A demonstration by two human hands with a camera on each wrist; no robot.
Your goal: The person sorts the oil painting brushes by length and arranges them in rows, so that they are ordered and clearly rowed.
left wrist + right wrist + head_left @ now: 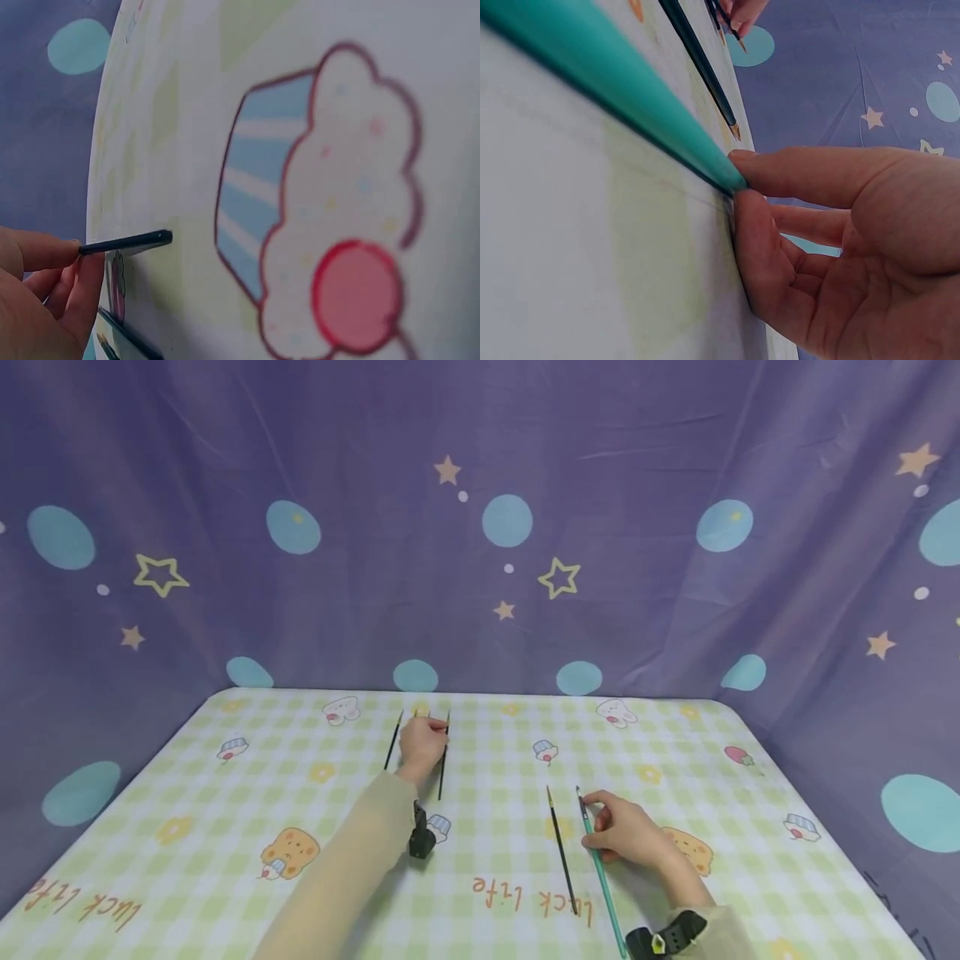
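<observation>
- The left hand is toward the far edge of the tabletop; its fingers are narrow, pinching the first dark brush toward its bristle end; the handle points back toward the person.
- The second dark brush lies just beside that hand, on its left; its bristles also point to the far edge.
- The right hand is nearer the person, right of the middle; its fingers are narrow, thumb and forefinger pinching the teal brush near the bristle end; the rest of the brush slants back toward the person.
- The third dark brush lies just left of the teal brush, apart from it and slanting much the same way; neither hand touches it.
- Whether the two pinched brushes are lifted or resting on the cloth, I cannot tell.
- A pale green checked cloth covers the tabletop, printed with cupcakes, flowers and "luck life" upside down; behind it hangs a purple curtain with stars and blue spots.
- Both arms have pale sleeves; a small black camera sits at each wrist.
</observation>
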